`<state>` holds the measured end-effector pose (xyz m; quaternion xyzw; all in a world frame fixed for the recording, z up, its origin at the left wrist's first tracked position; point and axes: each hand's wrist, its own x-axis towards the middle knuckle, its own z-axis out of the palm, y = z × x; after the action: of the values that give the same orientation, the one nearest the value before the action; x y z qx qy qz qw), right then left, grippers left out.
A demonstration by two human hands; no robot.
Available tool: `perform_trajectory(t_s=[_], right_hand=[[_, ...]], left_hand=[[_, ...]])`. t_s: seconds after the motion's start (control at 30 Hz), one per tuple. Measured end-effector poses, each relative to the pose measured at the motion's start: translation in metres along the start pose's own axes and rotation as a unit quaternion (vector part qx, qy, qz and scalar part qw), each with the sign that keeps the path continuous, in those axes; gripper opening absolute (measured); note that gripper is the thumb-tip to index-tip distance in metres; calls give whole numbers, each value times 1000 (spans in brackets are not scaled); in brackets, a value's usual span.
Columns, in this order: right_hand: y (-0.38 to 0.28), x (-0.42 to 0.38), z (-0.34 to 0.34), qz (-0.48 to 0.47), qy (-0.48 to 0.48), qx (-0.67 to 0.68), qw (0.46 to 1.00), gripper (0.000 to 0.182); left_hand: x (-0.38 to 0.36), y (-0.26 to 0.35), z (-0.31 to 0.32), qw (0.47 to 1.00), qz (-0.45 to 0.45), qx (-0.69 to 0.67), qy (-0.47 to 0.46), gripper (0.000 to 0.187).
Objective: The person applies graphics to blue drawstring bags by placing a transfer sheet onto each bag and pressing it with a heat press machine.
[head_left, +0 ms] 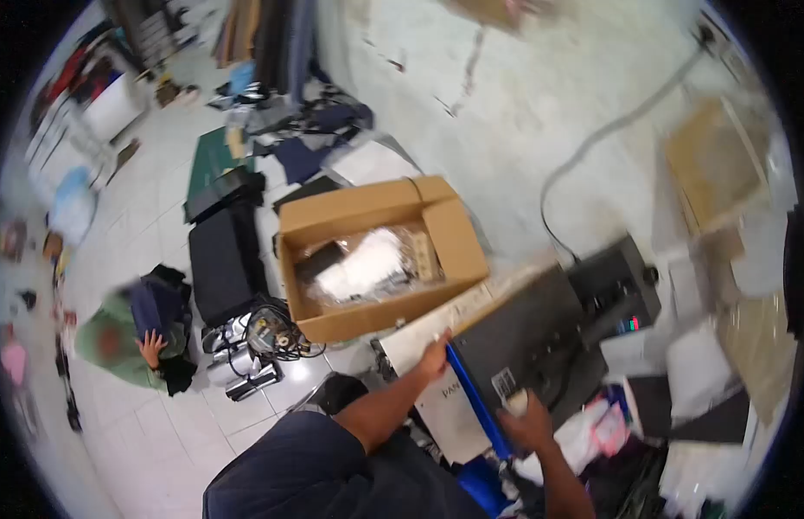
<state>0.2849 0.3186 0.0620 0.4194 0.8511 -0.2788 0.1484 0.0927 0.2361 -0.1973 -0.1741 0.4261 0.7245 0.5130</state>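
A black machine with a blue front edge (pixel 540 324), looking like a heat press, stands in front of me. My left hand (pixel 433 359) is closed at its left corner, fingers at the blue edge. Over the near side of the black top, my right hand (pixel 527 424) grips a small cream-coloured piece (pixel 516 401), blurred and partly hidden by the fingers; I cannot tell its kind. Just above it is a white barcode label (pixel 503 382). A pale board with lettering (pixel 452 415) lies below the left hand. The lit display (pixel 629 324) is on the control box at the right.
An open cardboard box (pixel 367 329) with plastic-wrapped items stands beyond my left hand. A grey cable (pixel 564 177) runs from the machine to the wall. Papers and fabrics (pixel 696 372) pile up at right. A person in green (pixel 117 337) crouches at left near silver cylinders (pixel 233 368).
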Motion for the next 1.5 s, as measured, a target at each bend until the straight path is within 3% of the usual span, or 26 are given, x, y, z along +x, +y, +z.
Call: perform_trajectory(t_s=[0.13,0.23,0.33,0.5,0.57,0.63,0.67,0.7,0.77,0.83,0.9,0.97,1.03,1.07,1.1,1.13,1.17,1.2,1.23,1.27,1.3,1.33,1.47,1.5], right_hand=[[-1,5,2,3,-11,29,1000,60],[20,13,19,-8,35,8,999,51],[7,10,11,1,16,16,1000,50],[8,9,4,19,-21,48,998,47],[25,14,6,-3,-24,-9,1000,47],[47,10,-8,-96,-28,88,991,43],[13,-8,-40,-71,-48,121,989,44],[11,-17,-38,-26,17,63,998,45],[1,-21,-36,-19,53,44,997,47],[5,-20,-39,-38,48,53,997,51],[2,-23,-48,-56,41,70,995,54],[-12,-39,-80,36,25,91,995,66],[-2,-57,-115,-73,171,-59,981,79],[-28,-65,-143,-8,173,-41,984,87],[-55,-79,-176,-18,184,28,982,87],[4,-75,-186,-36,345,-82,934,84],[-22,-83,-225,69,304,-90,946,86],[-15,-80,-253,72,363,-158,915,80],[10,-72,-284,-40,430,-119,894,74],[-1,-66,-313,38,418,-109,901,68],[10,-55,-340,-19,477,-235,847,68],[10,-45,-358,-33,526,-275,804,70],[17,-6,-399,2,578,-300,759,62],[44,9,-428,-30,579,-489,652,55]], left_hand=[[-33,28,22,997,16,13,77,45],[-38,28,26,994,33,57,85,48],[-37,26,25,989,25,98,106,52],[-10,6,13,976,115,148,108,53],[-4,6,13,975,110,165,100,54],[-6,7,6,972,90,190,101,54],[-5,7,10,972,88,182,121,54],[-8,6,14,971,90,176,135,55],[-16,15,14,972,109,174,114,54],[-10,16,7,991,20,121,47,52],[-34,37,10,982,24,181,55,50],[-41,54,9,967,24,250,53,47],[-38,51,6,982,33,186,4,44],[-41,57,4,978,39,205,-19,44],[-45,58,2,972,37,226,-47,45],[-33,48,-10,956,79,274,-64,40],[-30,49,-10,936,126,316,-87,36],[-32,45,-11,954,86,280,-60,32],[-47,61,4,968,54,244,-30,28],[-51,63,5,967,44,247,-33,27],[-51,64,5,967,40,248,-33,27],[-50,63,5,968,44,247,-35,26],[-38,58,-6,965,93,239,-60,28],[-34,61,-6,963,97,242,-66,28]])
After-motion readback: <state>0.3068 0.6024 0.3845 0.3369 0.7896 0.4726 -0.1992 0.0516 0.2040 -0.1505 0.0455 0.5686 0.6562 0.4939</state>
